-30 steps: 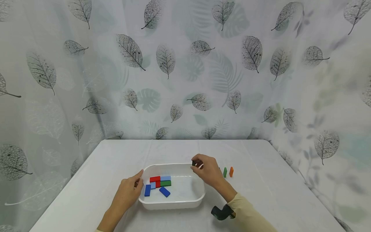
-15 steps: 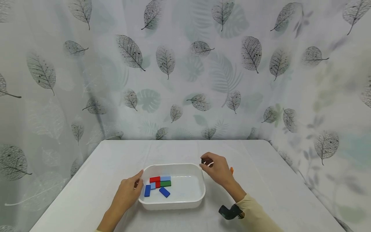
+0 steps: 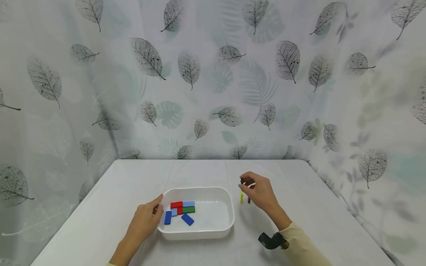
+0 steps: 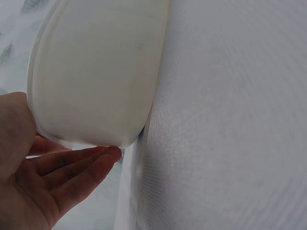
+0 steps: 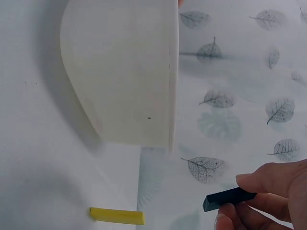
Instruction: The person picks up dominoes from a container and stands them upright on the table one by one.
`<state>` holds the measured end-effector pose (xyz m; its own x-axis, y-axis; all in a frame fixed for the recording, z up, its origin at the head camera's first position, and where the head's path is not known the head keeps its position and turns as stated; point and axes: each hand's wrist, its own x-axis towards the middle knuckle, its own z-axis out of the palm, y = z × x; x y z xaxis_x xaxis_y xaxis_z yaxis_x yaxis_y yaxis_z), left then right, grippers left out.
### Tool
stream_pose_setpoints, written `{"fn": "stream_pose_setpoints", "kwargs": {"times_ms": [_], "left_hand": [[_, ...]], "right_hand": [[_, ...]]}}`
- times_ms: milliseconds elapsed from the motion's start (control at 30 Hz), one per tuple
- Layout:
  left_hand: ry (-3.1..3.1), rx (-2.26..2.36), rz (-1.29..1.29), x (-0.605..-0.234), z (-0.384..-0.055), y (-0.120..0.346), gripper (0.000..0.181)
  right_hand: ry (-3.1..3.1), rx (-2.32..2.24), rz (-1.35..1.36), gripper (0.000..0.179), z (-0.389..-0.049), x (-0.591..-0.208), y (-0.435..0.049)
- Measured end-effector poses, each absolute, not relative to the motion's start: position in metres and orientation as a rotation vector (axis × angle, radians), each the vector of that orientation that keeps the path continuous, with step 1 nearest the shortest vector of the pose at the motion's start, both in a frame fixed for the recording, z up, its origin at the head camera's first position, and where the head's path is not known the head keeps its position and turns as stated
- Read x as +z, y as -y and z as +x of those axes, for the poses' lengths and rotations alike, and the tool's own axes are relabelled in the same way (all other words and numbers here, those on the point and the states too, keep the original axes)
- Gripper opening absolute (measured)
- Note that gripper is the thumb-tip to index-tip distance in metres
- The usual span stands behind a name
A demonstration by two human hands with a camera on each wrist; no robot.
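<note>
No text, label, brand, number or sign can be read in any of the three views. On the outer surface of the white tub (image 5: 120, 72), a small dark speck (image 5: 149, 118) is noted in the right wrist view and a faint mark (image 4: 140, 46) in the left wrist view, neither of which can be resolved into a letter or figure. On the curtain (image 3: 206, 22) only printed leaves (image 3: 287, 60) are found, and no lettering can be made out on the dark block (image 5: 228, 197) or the yellow block (image 5: 117, 215).
</note>
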<state>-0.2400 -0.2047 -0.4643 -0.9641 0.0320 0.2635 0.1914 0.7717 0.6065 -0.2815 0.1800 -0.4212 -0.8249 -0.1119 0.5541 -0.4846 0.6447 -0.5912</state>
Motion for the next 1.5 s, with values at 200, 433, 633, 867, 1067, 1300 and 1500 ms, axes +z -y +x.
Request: {"fn": "stream_pose_setpoints", "kwargs": {"times_ms": [200, 433, 633, 867, 1067, 1300, 1500], "left_hand": [[2.734, -0.958, -0.157, -0.463, -0.239, 0.206, 0.045], [2.726, -0.962, -0.162, -0.464, -0.241, 0.204, 0.045], [2.710, -0.961, -0.170, -0.464, -0.243, 0.205, 0.044], [2.712, -0.957, -0.184, -0.465, -0.243, 0.206, 0.044], [2.720, -0.961, -0.172, -0.464, -0.241, 0.207, 0.045], [2.730, -0.969, -0.168, -0.463, -0.240, 0.207, 0.045], [2.719, -0.975, -0.170, -0.463, -0.240, 0.205, 0.044]], "right_hand": [[2.376, 1.072, 0.456, 0.024, -0.282, -0.422, -0.188], [2.376, 1.054, 0.419, 0.024, -0.282, -0.421, -0.198], [2.373, 1.045, 0.410, 0.023, -0.284, -0.419, -0.203], [2.373, 1.038, 0.358, 0.024, -0.283, -0.414, -0.219], [2.383, 1.025, 0.317, 0.023, -0.282, -0.411, -0.233], [2.409, 1.023, 0.270, 0.022, -0.282, -0.416, -0.246], [2.417, 1.028, 0.252, 0.022, -0.282, -0.422, -0.254]]}}
